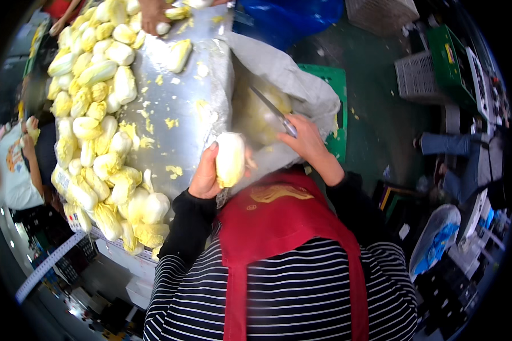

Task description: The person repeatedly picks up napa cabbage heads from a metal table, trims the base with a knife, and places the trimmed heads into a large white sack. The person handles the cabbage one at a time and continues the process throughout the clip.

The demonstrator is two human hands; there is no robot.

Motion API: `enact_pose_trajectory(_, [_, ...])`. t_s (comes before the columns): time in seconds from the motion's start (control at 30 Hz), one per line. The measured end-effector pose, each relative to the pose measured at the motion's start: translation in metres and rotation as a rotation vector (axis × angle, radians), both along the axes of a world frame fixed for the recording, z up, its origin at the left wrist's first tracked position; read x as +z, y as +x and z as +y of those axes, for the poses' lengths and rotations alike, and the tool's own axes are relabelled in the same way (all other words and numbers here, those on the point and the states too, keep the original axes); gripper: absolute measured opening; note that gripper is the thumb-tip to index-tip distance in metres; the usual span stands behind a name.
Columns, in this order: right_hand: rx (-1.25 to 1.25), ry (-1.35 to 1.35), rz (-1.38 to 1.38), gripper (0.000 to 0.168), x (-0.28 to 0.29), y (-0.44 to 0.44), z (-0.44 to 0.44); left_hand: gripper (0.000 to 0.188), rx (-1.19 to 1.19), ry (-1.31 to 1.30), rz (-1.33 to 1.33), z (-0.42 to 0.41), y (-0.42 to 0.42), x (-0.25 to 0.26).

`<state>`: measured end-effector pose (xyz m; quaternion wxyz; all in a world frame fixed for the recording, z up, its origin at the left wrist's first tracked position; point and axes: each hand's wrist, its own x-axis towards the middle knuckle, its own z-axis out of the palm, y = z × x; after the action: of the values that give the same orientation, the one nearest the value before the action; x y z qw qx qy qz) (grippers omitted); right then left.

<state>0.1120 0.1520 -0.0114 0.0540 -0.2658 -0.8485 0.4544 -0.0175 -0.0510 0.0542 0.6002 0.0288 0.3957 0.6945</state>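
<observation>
My left hand [205, 172] grips a trimmed napa cabbage [230, 158], its white base end pointing away from me, at the near edge of the metal table [153, 100]. In my right hand [306, 140] is a knife [269, 103], held by its grey handle with the blade pointing up and left. Below the knife gapes a pale woven sack [277, 70] with cabbage leaves or trimmings inside, partly blurred. A large pile of napa cabbages [104, 123] covers the left side of the table, and one cabbage [179, 55] lies apart, further up. Leaf scraps are scattered on the metal.
Another person's hand [153, 18] touches the table's far end. Other people stand beyond the pile and at the far right. A green plastic pallet or crate [341, 106] sits behind the sack, with a blue plastic bag [286, 21] above. Grey crates [418, 76] stand on the floor.
</observation>
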Motion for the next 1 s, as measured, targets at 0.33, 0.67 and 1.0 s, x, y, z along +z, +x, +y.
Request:
enact_pose_trajectory(0.33, [0.08, 0.057, -0.031, 0.025, 0.035, 0.043, -0.039, 0.016, 0.415, -0.238, 0.306, 0.033, -0.092, -0.053])
enact_pose_trajectory(0.67, [-0.023, -0.095, -0.122, 0.019, 0.046, 0.039, -0.049, 0.055, 0.719, -0.213, 0.831, 0.117, -0.25, -0.063])
enact_pose_trajectory(1.0, [0.09, -0.122, -0.157, 0.02, 0.024, 0.046, -0.047, 0.053, 0.963, -1.318, 1.8, -0.147, -0.197, -0.021])
